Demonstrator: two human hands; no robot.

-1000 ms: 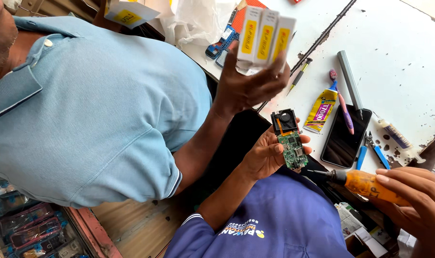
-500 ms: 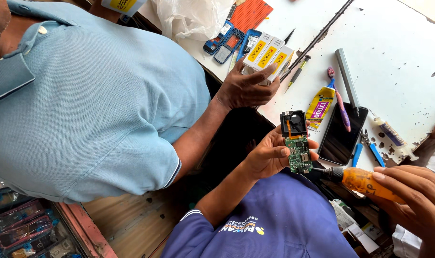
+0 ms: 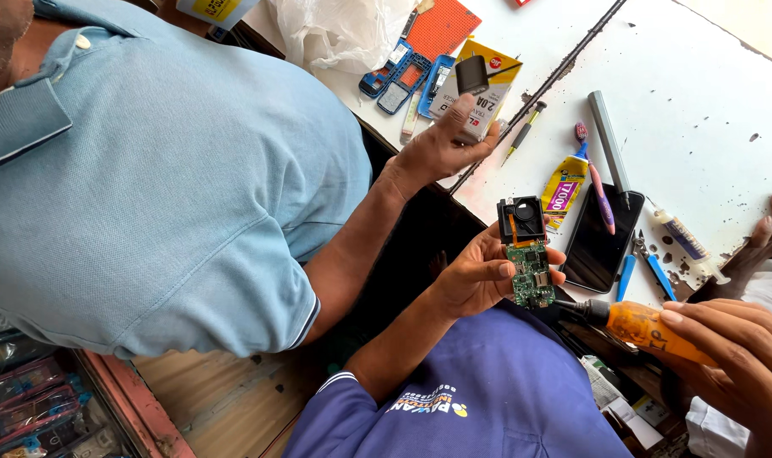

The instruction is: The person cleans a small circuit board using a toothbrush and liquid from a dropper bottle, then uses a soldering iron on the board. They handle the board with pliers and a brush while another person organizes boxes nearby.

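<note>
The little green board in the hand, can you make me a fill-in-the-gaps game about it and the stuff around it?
1. The left hand holds a small ____ circuit board.
2. The right hand grips an ____ screwdriver.
3. The dark phone lies flat on the ____ table.
4. A pink toothbrush lies partly across the ____.

Missing words: green; orange; white; phone

Co-worker's arm (image 3: pixel 369 229) beside circuit board (image 3: pixel 528 273)

The right hand (image 3: pixel 733 356) runs off the bottom edge; the screwdriver (image 3: pixel 640 326) tip hides behind the circuit board (image 3: pixel 528 276).
</note>
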